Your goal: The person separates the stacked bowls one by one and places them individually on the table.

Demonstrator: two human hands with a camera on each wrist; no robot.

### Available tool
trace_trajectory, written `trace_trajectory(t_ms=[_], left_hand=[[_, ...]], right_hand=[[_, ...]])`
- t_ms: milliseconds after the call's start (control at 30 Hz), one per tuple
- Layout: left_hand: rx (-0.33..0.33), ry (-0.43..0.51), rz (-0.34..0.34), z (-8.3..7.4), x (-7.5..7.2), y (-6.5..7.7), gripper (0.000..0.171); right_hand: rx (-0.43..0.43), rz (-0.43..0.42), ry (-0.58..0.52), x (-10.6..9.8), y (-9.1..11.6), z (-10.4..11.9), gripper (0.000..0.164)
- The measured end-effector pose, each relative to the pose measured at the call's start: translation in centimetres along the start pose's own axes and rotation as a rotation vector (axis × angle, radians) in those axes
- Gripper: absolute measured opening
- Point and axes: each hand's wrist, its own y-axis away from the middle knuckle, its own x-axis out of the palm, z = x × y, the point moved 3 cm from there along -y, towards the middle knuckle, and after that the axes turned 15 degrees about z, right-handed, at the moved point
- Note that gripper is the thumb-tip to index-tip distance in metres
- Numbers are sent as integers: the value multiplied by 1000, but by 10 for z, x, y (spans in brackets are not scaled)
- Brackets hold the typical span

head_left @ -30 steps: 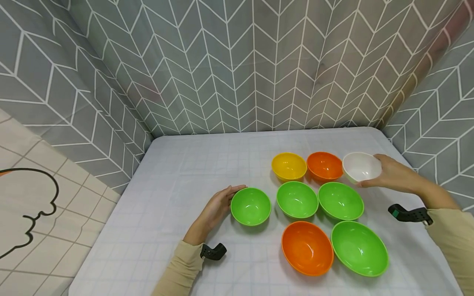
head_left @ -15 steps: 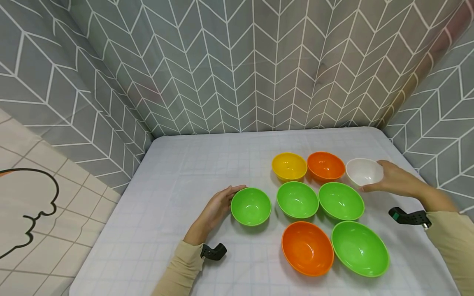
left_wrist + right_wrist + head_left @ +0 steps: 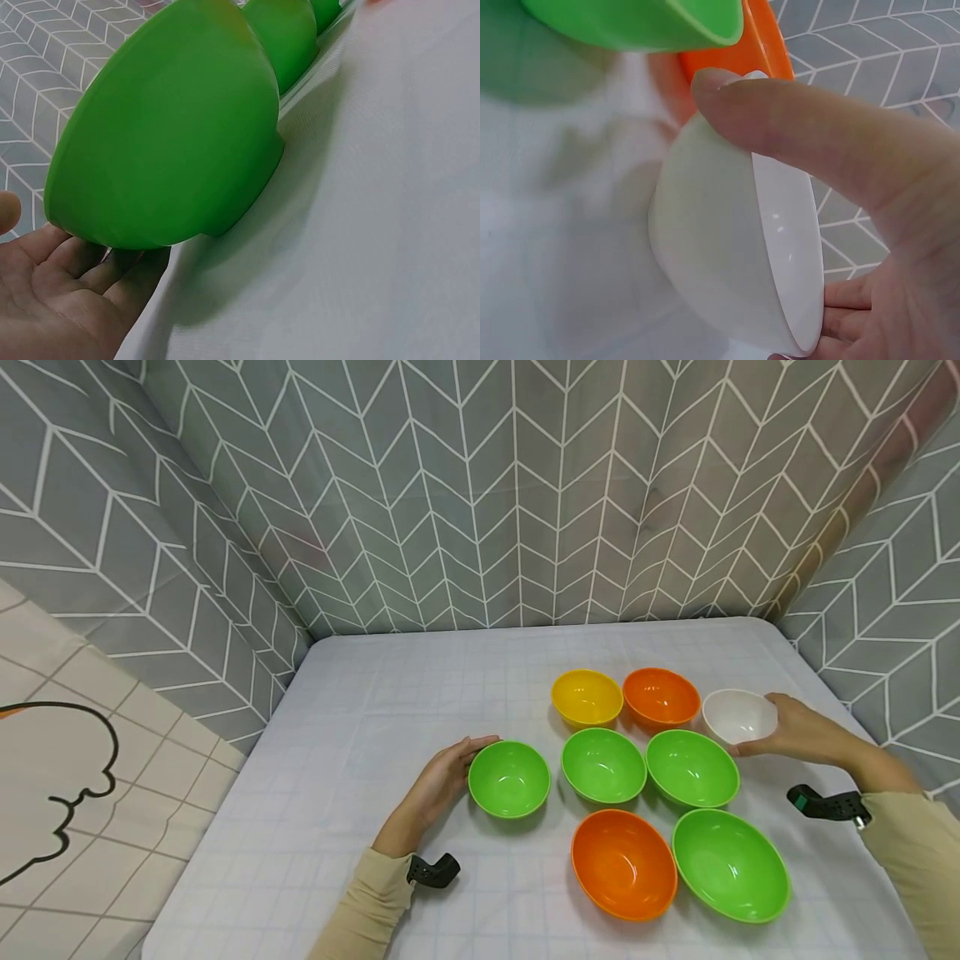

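At the right end of the back row, my right hand grips a small white bowl. Its thumb lies along the near side and the fingers are round the far side; the base of the bowl is at the tablecloth. Farther left, my left hand rests with fairly straight fingers against the left side of a green bowl. Those fingers touch its outer wall in the left wrist view, while the thumb stands apart from it.
Beside the white bowl are an orange bowl and a yellow bowl. Two green bowls, one left and one right, fill the middle row. Larger orange and green bowls stand in front. A white cloth covers the table.
My right hand has brought the white bowl down and slightly toward me, a little to the right. My left hand and the other bowls have stayed in place.
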Motion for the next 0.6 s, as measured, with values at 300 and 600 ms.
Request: trace_trajectory(t_ms=[300,600], left_hand=[[9,16,4,0,0,0,51],[29,-44,-47,-7,-1,3,49]], right_hand=[[-79,-29,-17,5,-4,-2,83],[24,30,-15,2,13,2,115]])
